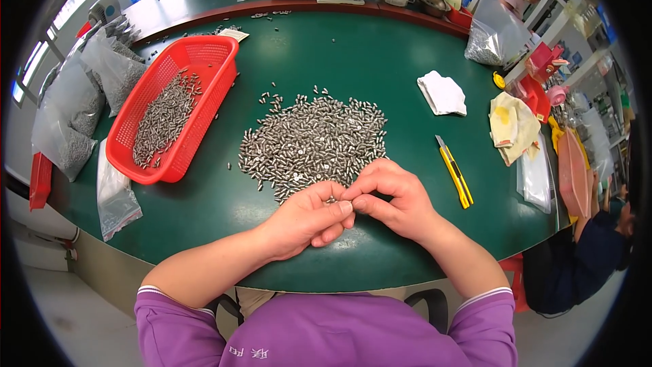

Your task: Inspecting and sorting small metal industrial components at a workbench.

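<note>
A broad pile of small silvery metal parts [312, 136] lies on the green tabletop [380, 47] in front of me. At the pile's near edge, my left hand [316, 214] and my right hand [390, 197] meet, fingertips touching. The left hand is curled with its thumb pressed toward the index finger, and a small metal part [331, 199] shows by its fingers. My right thumb and index finger pinch together at the left fingertips; what they hold is too small and covered to make out.
A red perforated basket [224, 85] with more metal parts stands at left, beside filled plastic bags [75, 122]. To the right lie a yellow utility knife [455, 173], a white cloth [442, 93] and a stained glove [513, 126]. A person [577, 258] sits at far right.
</note>
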Demonstrator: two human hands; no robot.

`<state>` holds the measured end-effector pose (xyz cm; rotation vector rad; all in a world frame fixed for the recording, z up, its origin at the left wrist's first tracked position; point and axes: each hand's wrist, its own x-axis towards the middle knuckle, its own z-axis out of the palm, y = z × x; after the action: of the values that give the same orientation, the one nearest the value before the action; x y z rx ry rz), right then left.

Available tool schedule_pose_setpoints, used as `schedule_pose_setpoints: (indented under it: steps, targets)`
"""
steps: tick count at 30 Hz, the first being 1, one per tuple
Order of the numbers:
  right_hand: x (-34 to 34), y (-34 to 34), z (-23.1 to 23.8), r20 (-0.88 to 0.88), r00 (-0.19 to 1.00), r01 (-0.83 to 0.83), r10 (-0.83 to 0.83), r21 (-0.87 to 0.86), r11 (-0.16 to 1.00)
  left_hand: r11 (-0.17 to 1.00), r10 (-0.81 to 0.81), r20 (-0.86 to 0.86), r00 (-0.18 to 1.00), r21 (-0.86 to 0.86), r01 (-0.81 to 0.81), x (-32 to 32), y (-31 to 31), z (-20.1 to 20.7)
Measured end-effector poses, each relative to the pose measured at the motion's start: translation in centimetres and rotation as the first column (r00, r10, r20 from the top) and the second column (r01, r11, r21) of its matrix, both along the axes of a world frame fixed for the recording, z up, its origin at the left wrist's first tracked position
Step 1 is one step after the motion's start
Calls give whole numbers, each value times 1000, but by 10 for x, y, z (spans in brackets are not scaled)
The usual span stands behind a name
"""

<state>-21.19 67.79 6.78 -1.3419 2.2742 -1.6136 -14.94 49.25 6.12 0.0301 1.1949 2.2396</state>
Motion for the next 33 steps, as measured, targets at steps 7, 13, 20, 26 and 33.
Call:
schedule_pose_setpoints:
  steps: [7, 13, 20, 26, 33]
  targets:
    - [-3, 2, 5, -216, 958, 209, -188, 80, 975, 1000, 2, 5, 1000, 8, -2, -2, -1, 1]
    - [-5, 4, 4, -286, 937, 264, -202, 198, 944, 998, -2, 29, 1000, 67, 0, -2, -3, -2]
    - [-1, 3, 3, -266, 957, 202, -112, 340, 919, 982, 151, 9, 989, 117, -151, -5, -4, -6]
    - [-2, 3, 4, -309, 948, 194, -78, 366, 910, 971, 181, 39, 983, 150, -185, -5, -5, -8]
    - [-2, 1, 0, -295, 952, 181, -80, 333, 925, 983, 137, 37, 990, 121, -140, -4, -3, -3]
